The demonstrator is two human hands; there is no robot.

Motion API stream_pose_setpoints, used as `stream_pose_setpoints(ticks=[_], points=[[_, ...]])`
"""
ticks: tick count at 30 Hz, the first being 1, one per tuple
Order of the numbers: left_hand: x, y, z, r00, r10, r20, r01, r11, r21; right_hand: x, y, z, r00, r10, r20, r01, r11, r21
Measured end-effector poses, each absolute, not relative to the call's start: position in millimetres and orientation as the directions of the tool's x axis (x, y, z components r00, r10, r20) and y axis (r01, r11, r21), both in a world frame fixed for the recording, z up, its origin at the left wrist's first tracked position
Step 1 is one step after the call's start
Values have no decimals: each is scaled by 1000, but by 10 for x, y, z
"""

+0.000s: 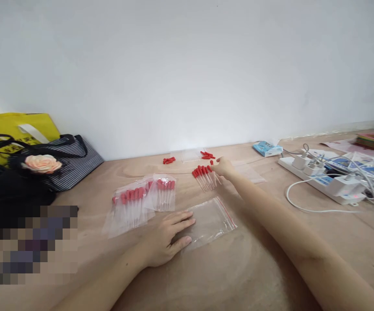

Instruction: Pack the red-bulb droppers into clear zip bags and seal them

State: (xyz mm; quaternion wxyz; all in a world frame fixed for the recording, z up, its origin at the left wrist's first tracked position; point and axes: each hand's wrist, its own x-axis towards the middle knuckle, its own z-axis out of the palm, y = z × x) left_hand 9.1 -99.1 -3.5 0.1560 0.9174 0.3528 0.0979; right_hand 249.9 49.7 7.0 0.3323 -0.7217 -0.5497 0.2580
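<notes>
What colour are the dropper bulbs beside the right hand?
The dropper bulbs are red, clearest in head view.

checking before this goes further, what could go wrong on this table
The red-topped droppers lie loose at the right hand, so a nudge might scatter them. The left hand rests at the left side of the clear zip bag; its thin plastic could slide or crease. A white cable loops out toward the right arm and might get snagged.
</notes>
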Motion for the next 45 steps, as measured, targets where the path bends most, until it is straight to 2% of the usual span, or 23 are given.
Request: stream_pose_setpoints(ticks=[5, 7, 10, 15, 20, 26, 29, 31, 33, 35, 37, 38, 41, 45], points=[[77, -972, -73, 719, 692, 57, 626, -682, 378, 2791, 52, 42, 179, 984, 10, 523, -87, -848], [71, -963, -96, 722, 690, 56, 624, -684, 378, 2875, -151, -47, 126, 990, 61, 363, 11, -932], [73, -956, -115, 719, 693, 43, 633, -680, 370, 2899, -368, -200, 205, 975, 81, 142, 52, -988], [94, -964, -102, 700, 714, 39, 648, -657, 386, 2755, -536, -324, 207, 978, 2, -139, 31, -990], [104, -974, -87, 667, 744, 34, 677, -625, 388, 2659, -681, -345, 41, 999, -28, -285, -15, -958], [114, -986, -59, 669, 743, 24, 675, -620, 401, 2690, -719, -343, -266, 962, -54, -80, -78, -994], [115, -973, -63, 664, 747, 35, 676, -620, 400, 2671, -713, -341, -349, 932, -100, 28, -96, -995], [113, -965, -68, 666, 745, 41, 676, -625, 390, 2651, -720, -342, -399, 915, -64, 89, -31, -996], [111, -962, -73, 668, 743, 44, 676, -630, 381, 2653, -716, -335, -463, 886, 24, 161, 111, -981], [107, -962, -83, 671, 740, 42, 675, -633, 378, 2696, -666, -313, -515, 856, 37, 266, 201, -943], [100, -959, -99, 672, 739, 47, 673, -636, 378, 2769, -547, -274, -472, 881, -32, 392, 177, -903], [96, -956, -109, 672, 738, 55, 671, -639, 376, 2808, -461, -252, -392, 919, -46, 458, 152, -876], [80, -942, -123, 683, 727, 73, 663, -659, 356, 2877, -129, -191, -46, 993, 108, 692, 109, -713], [64, -938, -84, 713, 699, 50, 648, -685, 333, 2778, 296, -170, 108, 983, 149, 754, 16, -657]])
